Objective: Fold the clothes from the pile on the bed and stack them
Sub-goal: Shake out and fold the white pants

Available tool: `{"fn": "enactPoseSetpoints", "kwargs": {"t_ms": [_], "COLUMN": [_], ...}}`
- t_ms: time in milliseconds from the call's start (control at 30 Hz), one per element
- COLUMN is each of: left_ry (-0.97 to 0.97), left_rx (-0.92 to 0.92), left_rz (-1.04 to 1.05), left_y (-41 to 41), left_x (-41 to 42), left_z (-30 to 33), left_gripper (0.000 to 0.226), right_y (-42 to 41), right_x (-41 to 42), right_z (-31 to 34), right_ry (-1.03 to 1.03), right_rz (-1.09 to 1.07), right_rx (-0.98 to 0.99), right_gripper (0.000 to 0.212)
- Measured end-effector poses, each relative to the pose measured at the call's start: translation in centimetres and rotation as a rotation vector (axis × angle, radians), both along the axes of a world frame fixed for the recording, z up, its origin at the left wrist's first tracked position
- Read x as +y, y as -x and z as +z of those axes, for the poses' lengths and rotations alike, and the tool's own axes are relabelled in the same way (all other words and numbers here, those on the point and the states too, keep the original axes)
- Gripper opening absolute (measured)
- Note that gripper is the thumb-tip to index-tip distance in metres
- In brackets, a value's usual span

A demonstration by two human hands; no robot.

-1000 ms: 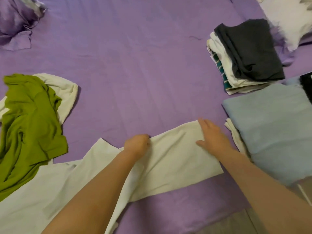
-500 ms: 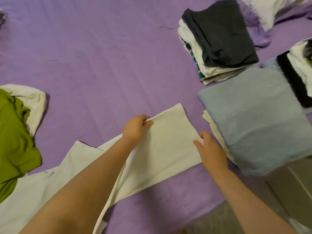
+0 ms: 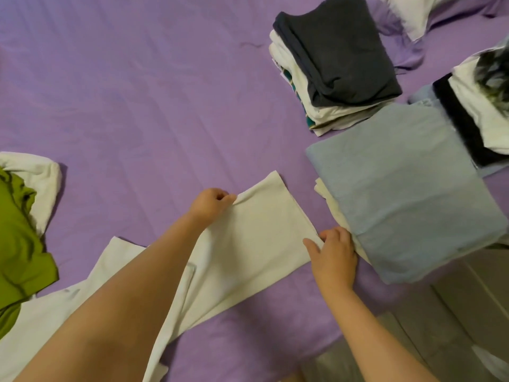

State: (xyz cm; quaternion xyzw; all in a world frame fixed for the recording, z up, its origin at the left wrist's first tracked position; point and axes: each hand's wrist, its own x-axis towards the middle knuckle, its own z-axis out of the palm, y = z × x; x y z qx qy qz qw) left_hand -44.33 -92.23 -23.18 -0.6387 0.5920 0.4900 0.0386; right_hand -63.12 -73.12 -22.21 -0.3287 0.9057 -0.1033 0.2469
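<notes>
Shifted from the cloth's top, the right hand (image 3: 333, 257) now pinches the near corner of the white garment (image 3: 259, 238), while the left hand (image 3: 210, 204) grips its far edge; it lies flat on the purple bed (image 3: 137, 106) beside the folded blue stack (image 3: 405, 188).

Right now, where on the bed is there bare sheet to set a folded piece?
Bare purple sheet fills the middle and far left, bordered by the green garment, the cream garment under both hands and the dark-topped stack. The right side is crowded: that stack, the blue-topped stack and a black-and-white pile.
</notes>
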Motion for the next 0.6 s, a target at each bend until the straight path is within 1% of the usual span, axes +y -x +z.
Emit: {"fn": "enactPoseSetpoints", "kwargs": {"t_ms": [67, 133, 267, 333, 400, 433, 500, 600], "left_ry": [0.007, 0.006, -0.024, -0.034, -0.024, 0.000, 0.084, 0.173], "left_rx": [0.015, 0.041, 0.134, 0.164, 0.164, 0.148, 0.094, 0.067], "left_rz": [0.014, 0.042, 0.109, 0.125, 0.125, 0.126, 0.145, 0.179], "left_y": [0.2, 0.3, 1.0, 1.5, 2.0, 2.1, 2.4, 3.2], "left_x": [0.3, 0.5, 0.7, 0.9, 1.0, 0.9, 0.5, -0.4], "left_z": [-0.2, -0.3, 0.1, 0.3, 0.2, 0.1, 0.0, -0.1], "left_gripper": [0.028, 0.028, 0.034, 0.030, 0.025, 0.022, 0.018, 0.015], "right_y": [-0.1, -0.2, -0.4, -0.6, -0.2, 0.1, 0.6, 0.4], "right_x": [0.3, 0.3, 0.1, 0.0, 0.2, 0.4, 1.0, 1.0], "right_z": [-0.1, -0.2, -0.4, -0.3, -0.3, -0.2, -0.2, -0.2], "right_ry": [0.056, 0.057, 0.109, 0.175, 0.263, 0.300, 0.338, 0.361], "right_rz": [-0.025, -0.039, -0.116, -0.177, -0.266, -0.296, -0.345, -0.535], "right_rx": [-0.017, -0.037, -0.116, -0.203, -0.333, -0.382, -0.451, -0.607], "right_gripper": [0.034, 0.033, 0.027, 0.021, 0.010, 0.010, 0.021, 0.019]}}
